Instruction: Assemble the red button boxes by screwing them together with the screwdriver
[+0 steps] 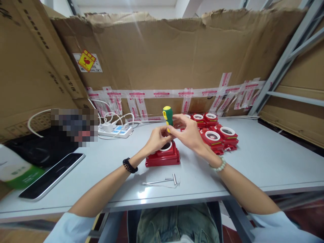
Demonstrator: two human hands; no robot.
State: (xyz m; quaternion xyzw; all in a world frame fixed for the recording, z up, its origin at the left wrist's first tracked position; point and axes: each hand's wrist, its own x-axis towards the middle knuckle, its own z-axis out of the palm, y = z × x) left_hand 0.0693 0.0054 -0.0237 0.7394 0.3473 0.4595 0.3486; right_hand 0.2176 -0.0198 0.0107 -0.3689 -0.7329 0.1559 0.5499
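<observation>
A screwdriver (168,115) with a green and yellow handle stands upright over a red box (162,159) that has a white-rimmed round window. My right hand (186,131) is closed around the lower part of its handle. My left hand (158,137) is pinched near the screwdriver's lower end, at the far side of the red box; what its fingertips hold, if anything, is hidden. The screwdriver's tip is hidden behind the fingers. In front of the box lies a small metal hammer-shaped tool (162,180) with a thin cord.
Several similar red boxes (215,141) stand to the right of my right hand. A power strip (118,131) with white cables, a tablet-like device (52,175) and a black bag (40,150) are on the left. Cardboard walls (162,57) close off the table's back.
</observation>
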